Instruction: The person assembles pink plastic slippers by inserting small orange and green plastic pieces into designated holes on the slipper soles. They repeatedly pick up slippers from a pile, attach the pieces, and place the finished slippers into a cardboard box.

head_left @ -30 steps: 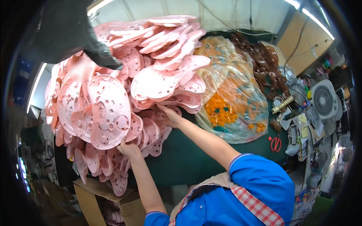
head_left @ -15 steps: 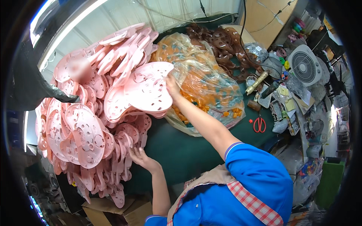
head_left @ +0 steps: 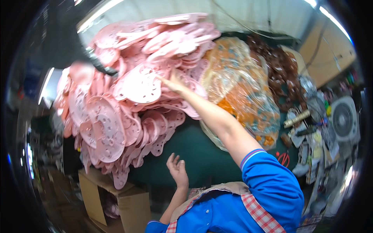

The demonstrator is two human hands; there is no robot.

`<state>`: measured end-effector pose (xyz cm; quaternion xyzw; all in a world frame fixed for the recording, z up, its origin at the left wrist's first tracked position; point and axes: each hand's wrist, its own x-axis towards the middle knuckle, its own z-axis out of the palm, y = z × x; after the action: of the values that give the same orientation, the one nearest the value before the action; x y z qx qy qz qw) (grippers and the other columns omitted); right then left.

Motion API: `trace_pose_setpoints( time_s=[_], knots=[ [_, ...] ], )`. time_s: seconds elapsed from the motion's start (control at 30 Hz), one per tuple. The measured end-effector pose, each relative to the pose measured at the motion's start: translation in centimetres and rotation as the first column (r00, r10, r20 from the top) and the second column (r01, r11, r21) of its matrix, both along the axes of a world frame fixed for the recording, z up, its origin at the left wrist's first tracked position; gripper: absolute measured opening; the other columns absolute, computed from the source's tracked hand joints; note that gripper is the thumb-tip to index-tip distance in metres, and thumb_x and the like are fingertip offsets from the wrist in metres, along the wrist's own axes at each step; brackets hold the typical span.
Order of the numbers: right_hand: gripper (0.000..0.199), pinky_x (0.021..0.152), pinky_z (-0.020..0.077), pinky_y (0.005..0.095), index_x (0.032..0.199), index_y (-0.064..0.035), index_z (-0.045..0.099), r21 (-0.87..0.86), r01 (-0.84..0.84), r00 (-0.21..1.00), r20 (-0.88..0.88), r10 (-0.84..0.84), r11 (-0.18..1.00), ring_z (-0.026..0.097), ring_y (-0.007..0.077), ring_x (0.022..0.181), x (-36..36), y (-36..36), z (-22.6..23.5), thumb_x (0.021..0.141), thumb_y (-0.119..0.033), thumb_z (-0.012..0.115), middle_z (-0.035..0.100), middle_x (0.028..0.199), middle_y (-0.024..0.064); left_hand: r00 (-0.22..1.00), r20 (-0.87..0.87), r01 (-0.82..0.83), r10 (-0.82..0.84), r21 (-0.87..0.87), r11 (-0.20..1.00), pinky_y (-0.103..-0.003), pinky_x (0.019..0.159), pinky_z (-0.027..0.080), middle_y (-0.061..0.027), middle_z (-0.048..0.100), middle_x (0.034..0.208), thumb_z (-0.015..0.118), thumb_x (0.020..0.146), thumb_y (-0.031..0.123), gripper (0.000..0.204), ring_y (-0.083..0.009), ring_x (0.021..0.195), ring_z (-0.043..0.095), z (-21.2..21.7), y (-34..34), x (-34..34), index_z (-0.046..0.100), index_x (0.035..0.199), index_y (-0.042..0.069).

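Note:
A heaped pile of pink moulded plastic panels [head_left: 105,128], curved and pierced with holes, fills the left side. My right hand [head_left: 174,82] reaches over the pile. Its thumb side is at the right edge of a brightly lit pink panel [head_left: 138,85]. The fingers are blurred, so whether they grip that panel cannot be made out. Nearer to me, my left hand [head_left: 178,170] hovers over the dark green tabletop [head_left: 198,155]. It is empty, with its fingers loosely bent and apart, to the right of the pile's lower edge.
Right of the pile lies a clear plastic bag [head_left: 241,97] of orange parts, then brown moulded pieces [head_left: 281,73]. Red-handled scissors [head_left: 283,158] and a white fan [head_left: 344,118] are at the right. An open cardboard box [head_left: 134,207] stands below the pile; a dark object [head_left: 58,42] hangs upper left.
The view has turned left. My right hand has moved left over the pile from the raised panel's right edge, and my left hand has drawn away from the pile toward me.

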<state>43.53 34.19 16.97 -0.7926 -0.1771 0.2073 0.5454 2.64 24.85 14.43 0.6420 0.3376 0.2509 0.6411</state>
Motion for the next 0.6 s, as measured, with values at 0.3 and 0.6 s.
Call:
trace_pose_setpoints(
  time_s=[0.3,0.6],
  knots=[
    [0.094,0.122,0.0338,0.0461,0.158,0.0018,0.042,0.391,-0.008,0.992,0.118,-0.042,0.920,0.048,0.0376,0.145,2.4,-4.2,-5.2,0.099,-0.070,0.056,0.050,0.158,0.0235,0.749,0.056,-0.651,0.660,-0.123,0.749,-0.039,0.112,0.043,-0.0113,0.050,0.150,0.059,0.109,0.027,0.049,-0.0219,0.132,0.053,-1.9,10.3,-8.2,0.047,0.151,0.005],
    [0.064,0.107,0.0494,0.0415,0.146,0.0028,0.058,0.428,0.169,0.969,0.094,-0.229,0.888,0.064,0.0310,0.120,0.0,-12.1,-10.0,0.109,-0.050,0.051,0.066,0.135,0.0215,0.620,0.130,-0.675,0.774,-0.414,0.611,-0.037,0.099,0.050,-0.0048,0.060,0.131,0.059,0.108,0.036,0.043,-0.0174,0.115,0.060,-2.3,10.5,-20.9,0.056,0.142,0.009]
  ],
)
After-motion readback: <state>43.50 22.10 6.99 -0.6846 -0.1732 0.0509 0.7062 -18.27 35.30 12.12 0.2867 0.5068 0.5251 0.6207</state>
